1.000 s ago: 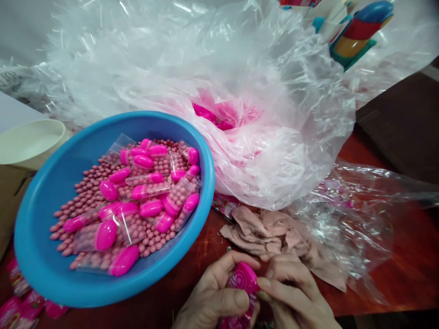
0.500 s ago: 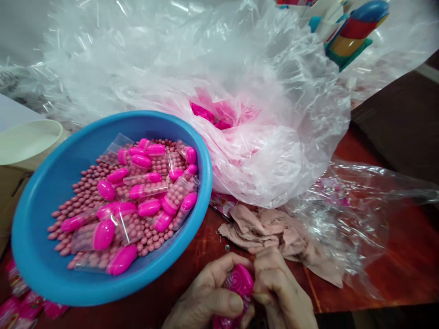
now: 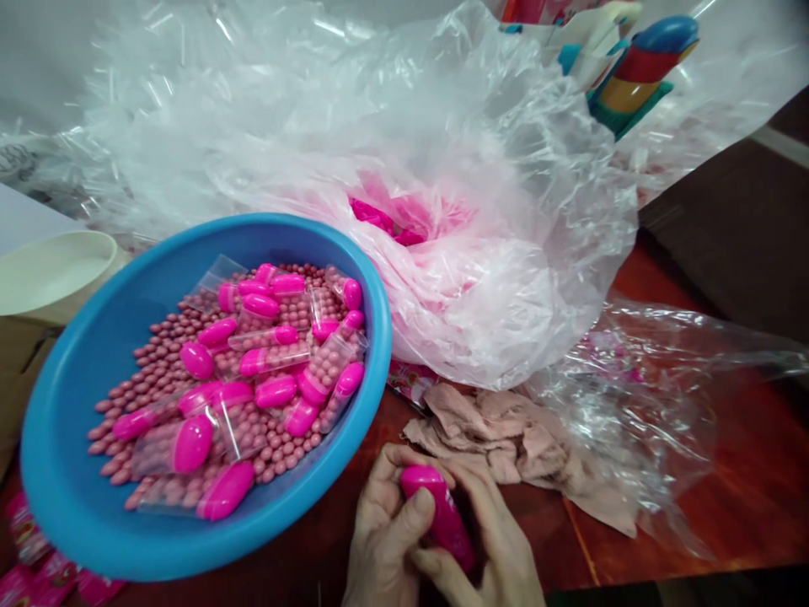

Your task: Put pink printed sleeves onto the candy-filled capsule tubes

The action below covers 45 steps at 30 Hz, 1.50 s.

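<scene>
Near the bottom middle of the head view I hold a small bright pink plastic container (image 3: 450, 521) with a rounded end. My left hand (image 3: 384, 533) is closed around its left side, the thumb pressed on its surface. From the other side my right hand (image 3: 500, 539) grips it, fingers curled behind and thumb at its lower part. To the left stands a blue basin (image 3: 370, 396) full of small pinkish beads (image 3: 155, 346). On the beads lie several clear tubes with pink caps (image 3: 228, 491), bead-filled where their insides show.
A large clear plastic bag (image 3: 499, 312) with pink pieces sits behind my hands. A crumpled beige cloth (image 3: 518, 430) lies on the red-brown table (image 3: 752, 506). Pink packets (image 3: 56, 573) are at lower left, a pale bowl (image 3: 56, 270) at far left, a colourful holder (image 3: 635, 80) at back right.
My hands have turned the pink container, so its smooth rounded end now points up and left. My right hand has shifted from pinching its edge to wrapping its right side.
</scene>
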Tool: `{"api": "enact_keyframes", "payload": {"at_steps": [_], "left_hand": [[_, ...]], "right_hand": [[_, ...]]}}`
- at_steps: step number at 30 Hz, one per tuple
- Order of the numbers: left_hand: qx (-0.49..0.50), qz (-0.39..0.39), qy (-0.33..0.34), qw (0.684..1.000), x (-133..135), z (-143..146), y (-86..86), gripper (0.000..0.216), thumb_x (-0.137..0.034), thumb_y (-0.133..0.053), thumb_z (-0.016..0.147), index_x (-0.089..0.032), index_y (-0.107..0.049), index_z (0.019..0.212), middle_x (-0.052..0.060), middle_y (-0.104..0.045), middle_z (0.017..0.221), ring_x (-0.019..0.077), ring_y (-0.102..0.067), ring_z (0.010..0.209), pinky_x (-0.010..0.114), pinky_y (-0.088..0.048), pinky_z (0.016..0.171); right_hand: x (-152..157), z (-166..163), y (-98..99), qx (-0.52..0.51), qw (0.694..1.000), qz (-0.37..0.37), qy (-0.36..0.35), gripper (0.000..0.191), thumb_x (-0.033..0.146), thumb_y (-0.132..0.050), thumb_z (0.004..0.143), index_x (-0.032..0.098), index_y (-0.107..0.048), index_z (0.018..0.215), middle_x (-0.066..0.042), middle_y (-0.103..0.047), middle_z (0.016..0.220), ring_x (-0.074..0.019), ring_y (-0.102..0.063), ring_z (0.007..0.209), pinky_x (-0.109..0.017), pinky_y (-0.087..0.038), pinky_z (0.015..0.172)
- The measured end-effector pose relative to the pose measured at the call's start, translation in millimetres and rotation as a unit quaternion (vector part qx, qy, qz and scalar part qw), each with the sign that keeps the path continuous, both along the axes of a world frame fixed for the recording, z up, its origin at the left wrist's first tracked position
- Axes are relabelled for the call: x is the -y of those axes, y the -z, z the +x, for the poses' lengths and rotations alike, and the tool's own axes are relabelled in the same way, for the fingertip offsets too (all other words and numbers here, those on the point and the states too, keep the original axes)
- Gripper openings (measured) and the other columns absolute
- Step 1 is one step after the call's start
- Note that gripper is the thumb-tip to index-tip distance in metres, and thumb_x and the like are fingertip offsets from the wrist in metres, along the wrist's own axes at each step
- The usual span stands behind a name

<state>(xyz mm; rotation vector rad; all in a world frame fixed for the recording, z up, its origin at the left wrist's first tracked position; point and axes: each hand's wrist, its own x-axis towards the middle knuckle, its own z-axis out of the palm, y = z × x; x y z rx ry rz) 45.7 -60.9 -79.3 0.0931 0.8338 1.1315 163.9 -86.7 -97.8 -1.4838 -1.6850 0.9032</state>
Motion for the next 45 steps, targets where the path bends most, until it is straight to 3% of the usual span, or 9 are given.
{"api": "enact_keyframes", "payload": {"at_steps": [4,6,8,11,14,19,24,34,45], "left_hand": [[-0.125,0.040,-0.028,0.991,2.2,-0.8,0.7,0.005,-0.023,-0.073,0.076,-0.023,-0.068,0.074,-0.001,-0.067,0.081,0.0127,-0.060,0.076,0.022,-0.046,0.071],[-0.264,0.109,-0.030,0.958,2.8,-5.5,1.8,0.007,-0.019,-0.069,0.078,-0.024,-0.071,0.073,0.000,-0.068,0.085,0.0153,-0.061,0.083,0.023,-0.047,0.076],[-0.421,0.198,-0.012,0.885,2.5,-11.9,2.7,0.015,-0.012,-0.067,0.078,-0.026,-0.073,0.079,0.000,-0.071,0.085,0.0175,-0.063,0.084,0.025,-0.048,0.077],[-0.589,0.338,0.006,0.734,0.5,-20.4,3.1,0.032,-0.001,-0.066,0.075,-0.027,-0.075,0.091,0.002,-0.073,0.085,0.0200,-0.064,0.083,0.029,-0.049,0.077],[-0.634,0.391,-0.018,0.666,-1.8,-24.6,1.2,0.037,0.002,-0.065,0.075,-0.027,-0.074,0.097,0.004,-0.072,0.082,0.0207,-0.062,0.080,0.030,-0.050,0.075],[-0.643,0.413,0.024,0.645,-3.1,-28.6,-6.4,0.023,0.002,-0.062,0.076,-0.019,-0.069,0.082,0.004,-0.067,0.070,0.0182,-0.060,0.067,0.027,-0.050,0.066],[-0.651,0.437,0.072,0.616,-2.7,-33.7,-8.5,0.020,0.001,-0.056,0.079,-0.018,-0.062,0.078,0.004,-0.063,0.065,0.0166,-0.056,0.060,0.028,-0.045,0.062],[-0.622,0.468,0.171,0.604,-12.4,-46.5,-11.7,0.021,-0.001,-0.052,0.078,-0.020,-0.054,0.070,0.001,-0.058,0.060,0.0156,-0.055,0.057,0.026,-0.046,0.057],[-0.633,0.442,0.157,0.616,-4.8,-47.0,-3.8,0.019,0.000,-0.053,0.080,-0.017,-0.055,0.072,0.002,-0.059,0.062,0.0140,-0.056,0.059,0.024,-0.045,0.056]], "right_hand": [[7.6,-0.9,9.6,0.069,0.996,0.018,-0.048,0.047,0.022,-0.050,0.092,0.016,-0.040,0.138,-0.014,-0.063,0.127,-0.0237,-0.063,0.113,-0.029,-0.054,0.090],[10.1,3.8,14.8,0.072,0.995,0.032,-0.059,0.045,0.019,-0.050,0.092,0.016,-0.043,0.136,-0.013,-0.065,0.123,-0.0235,-0.065,0.109,-0.028,-0.055,0.088],[9.4,8.5,15.9,0.058,0.996,0.039,-0.058,0.042,0.018,-0.053,0.090,0.016,-0.047,0.132,-0.013,-0.068,0.119,-0.0238,-0.067,0.105,-0.027,-0.057,0.086],[2.4,10.8,8.7,0.049,0.996,0.049,-0.061,0.037,0.015,-0.053,0.090,0.016,-0.049,0.127,-0.012,-0.070,0.114,-0.0217,-0.069,0.100,-0.025,-0.057,0.083],[-6.1,8.1,-2.9,0.053,0.992,0.100,-0.059,0.030,0.015,-0.048,0.092,0.014,-0.050,0.122,-0.013,-0.071,0.105,-0.0201,-0.072,0.092,-0.023,-0.058,0.078],[-10.0,6.2,-13.1,0.118,0.971,0.202,-0.048,0.026,0.018,-0.040,0.096,0.013,-0.051,0.119,-0.013,-0.074,0.089,-0.0212,-0.074,0.080,-0.025,-0.061,0.069],[-5.1,10.5,-4.5,0.184,0.943,0.273,-0.045,0.035,0.016,-0.043,0.094,0.011,-0.048,0.128,-0.013,-0.076,0.089,-0.0256,-0.074,0.078,-0.031,-0.062,0.065],[-4.3,16.5,0.8,0.188,0.936,0.277,-0.107,0.037,0.012,-0.040,0.095,0.010,-0.043,0.132,-0.012,-0.073,0.089,-0.0217,-0.069,0.073,-0.028,-0.058,0.062],[-7.7,16.9,4.5,0.213,0.934,0.253,-0.133,0.030,0.008,-0.042,0.093,0.007,-0.050,0.122,-0.008,-0.064,0.076,-0.0177,-0.061,0.063,-0.027,-0.053,0.054]]}}
